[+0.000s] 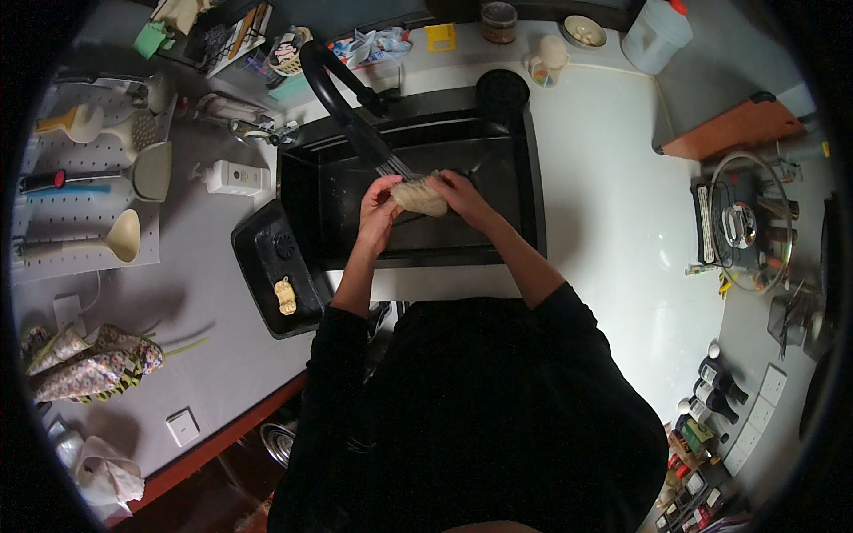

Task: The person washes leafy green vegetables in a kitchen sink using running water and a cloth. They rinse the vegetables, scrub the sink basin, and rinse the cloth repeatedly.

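Note:
Both my hands grip a beige cloth [421, 196] over the black kitchen sink [466, 233]. My left hand [380, 212] pinches its left end, and my right hand [465, 198] has the upper right end. Water streams onto the cloth from the spray head of the black faucet [343, 110], which arches in from the back edge of the sink. A smaller black side basin [256, 250] adjoins the sink on the left, with a yellowish sponge-like piece [285, 296] lying in it.
A white pump bottle [236, 178] is left of the sink. Utensils, including a ladle [123, 236], hang on a pegboard [73, 206]. Along the back are a glass jar [499, 23], a bowl [584, 32] and a large jug [656, 36]. A cutting board [733, 130] leans at right.

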`<state>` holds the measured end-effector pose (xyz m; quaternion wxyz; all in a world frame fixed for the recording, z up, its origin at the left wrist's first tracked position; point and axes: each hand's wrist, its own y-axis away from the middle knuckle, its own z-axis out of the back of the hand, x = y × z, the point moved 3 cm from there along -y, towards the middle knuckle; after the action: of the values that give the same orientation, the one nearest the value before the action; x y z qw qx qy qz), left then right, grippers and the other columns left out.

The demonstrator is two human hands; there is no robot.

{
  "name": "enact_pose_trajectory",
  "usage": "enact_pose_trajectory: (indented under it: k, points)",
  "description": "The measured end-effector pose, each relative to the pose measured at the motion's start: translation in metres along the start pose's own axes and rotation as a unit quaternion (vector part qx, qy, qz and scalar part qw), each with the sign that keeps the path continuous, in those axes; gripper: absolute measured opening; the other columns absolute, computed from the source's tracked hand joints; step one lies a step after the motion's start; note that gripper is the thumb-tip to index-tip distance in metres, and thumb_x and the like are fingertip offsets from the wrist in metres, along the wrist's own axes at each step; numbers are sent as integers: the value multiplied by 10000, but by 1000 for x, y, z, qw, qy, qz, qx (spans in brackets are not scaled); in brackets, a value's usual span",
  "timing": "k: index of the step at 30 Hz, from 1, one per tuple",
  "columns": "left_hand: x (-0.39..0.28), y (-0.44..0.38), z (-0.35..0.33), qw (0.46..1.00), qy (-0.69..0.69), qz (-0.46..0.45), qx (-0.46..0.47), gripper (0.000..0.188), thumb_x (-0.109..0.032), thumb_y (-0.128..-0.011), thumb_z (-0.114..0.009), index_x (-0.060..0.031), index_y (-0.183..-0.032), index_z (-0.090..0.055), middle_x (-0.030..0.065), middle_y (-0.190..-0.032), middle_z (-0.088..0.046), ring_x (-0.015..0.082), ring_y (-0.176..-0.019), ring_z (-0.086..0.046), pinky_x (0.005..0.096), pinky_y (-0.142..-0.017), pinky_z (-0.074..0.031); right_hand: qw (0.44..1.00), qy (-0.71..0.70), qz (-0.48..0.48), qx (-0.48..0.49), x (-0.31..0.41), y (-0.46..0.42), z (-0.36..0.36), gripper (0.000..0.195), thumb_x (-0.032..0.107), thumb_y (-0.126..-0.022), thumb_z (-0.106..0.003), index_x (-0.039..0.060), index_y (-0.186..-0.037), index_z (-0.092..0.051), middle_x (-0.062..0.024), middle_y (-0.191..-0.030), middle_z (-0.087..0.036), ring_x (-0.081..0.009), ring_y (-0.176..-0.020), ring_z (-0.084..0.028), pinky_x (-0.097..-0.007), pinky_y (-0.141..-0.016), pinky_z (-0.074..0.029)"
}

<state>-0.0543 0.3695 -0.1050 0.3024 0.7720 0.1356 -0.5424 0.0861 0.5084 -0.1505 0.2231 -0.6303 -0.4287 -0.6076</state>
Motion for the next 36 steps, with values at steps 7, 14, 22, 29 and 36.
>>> enact_pose_trajectory:
  k: [7, 14, 22, 29, 36]
  points:
    - [14, 2, 13, 996, 11, 50, -70, 248, -84, -1013, -547, -126, -1253, -595, 34, -1184, -629, 180, -1091, -616, 341, -929, -533, 996, -24, 90, 1, 9, -3, -4, 274, 301, -976, -644, 43, -1003, -555, -16, -894, -513, -111, -796, -478, -289, -721, -424]
    - [0, -4, 26, 998, 39, 30, -50, 247, -94, -1001, -556, -48, -1229, -638, 71, -1130, -681, 163, -1016, -643, 294, -926, -507, 989, 24, 143, -4, 17, -5, -4, 283, 118, -909, -676, 25, -1165, -600, -77, -1051, -637, -186, -912, -619, -326, -795, -496]
    - [-23, 4, 7, 941, -291, -160, -67, 275, -83, -825, -781, -10, -1076, -695, 86, -946, -704, 156, -825, -635, 277, -764, -509, 941, 279, 191, 24, 39, -6, 3, 290, 163, -867, -709, 18, -1114, -665, -174, -996, -706, -343, -925, -679, -412, -816, -528]
    - [-40, 0, -2, 805, -489, -316, -113, 206, -71, -774, -785, -15, -945, -683, 144, -836, -630, 366, -916, -596, 421, -829, -493, 947, 253, 193, 46, 55, -9, 6, 257, 229, -935, -645, 21, -1087, -637, -193, -900, -692, -358, -806, -681, -420, -736, -520]
    - [3, -29, 17, 963, -233, -134, 5, 120, -79, -929, -666, -29, -996, -579, 0, -832, -586, 85, -797, -534, 245, -736, -458, 952, 255, 170, -23, 47, -16, 2, 258, 238, -932, -648, 50, -1109, -645, -185, -859, -685, -326, -750, -679, -416, -709, -519]
